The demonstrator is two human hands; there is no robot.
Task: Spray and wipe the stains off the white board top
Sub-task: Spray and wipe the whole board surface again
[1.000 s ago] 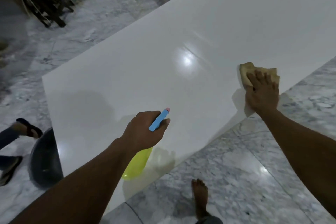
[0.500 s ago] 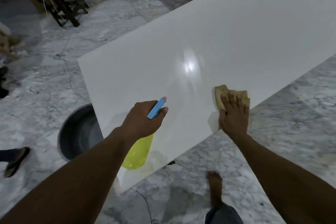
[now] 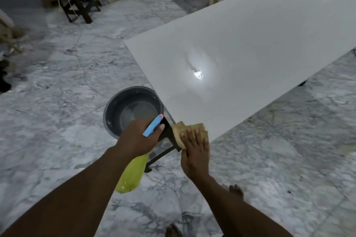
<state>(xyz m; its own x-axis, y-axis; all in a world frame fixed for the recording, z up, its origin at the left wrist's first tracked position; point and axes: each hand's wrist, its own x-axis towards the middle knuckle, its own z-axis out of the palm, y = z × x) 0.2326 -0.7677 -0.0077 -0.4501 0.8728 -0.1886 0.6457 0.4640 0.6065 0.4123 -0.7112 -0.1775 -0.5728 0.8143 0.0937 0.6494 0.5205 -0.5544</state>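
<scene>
Toward nine o'clock from the board's near corner, a grey basin (image 3: 112, 119) stands on the floor. Beside it the left grip (image 3: 138, 137) is closed round the spray bottle (image 3: 133, 175), nozzle toward twelve. Next, the right grip (image 3: 194, 152) presses flat-fingered on the tan cloth (image 3: 180, 130) at the near corner of the white board top (image 3: 250, 54), which stretches toward two. Risk, as I judge: the cloth overhangs the edge, so a push toward nine drops it off; a squeeze from here could wet the floor instead
</scene>
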